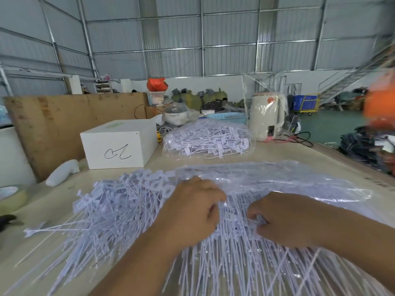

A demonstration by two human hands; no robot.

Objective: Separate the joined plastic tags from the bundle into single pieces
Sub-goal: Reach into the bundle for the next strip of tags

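Note:
A big heap of pale lilac plastic tags [111,212] with long thin stems covers the near half of the table, partly lying on and under a clear plastic bag [299,184]. My left hand [192,212] is in the middle of the heap, fingers curled down into the tags. My right hand [284,218] lies just to its right, fingers curled around a small cluster of tags. The gap between the two hands is narrow. Motion blur hides exactly which tags each hand grips.
A second bag of tags [207,137] sits further back. A white box [119,144] with a scribble stands at the left, a wooden board [64,122] behind it. A cream kettle [267,116], a blue basket [230,118] and a tape roll [10,199] are also here.

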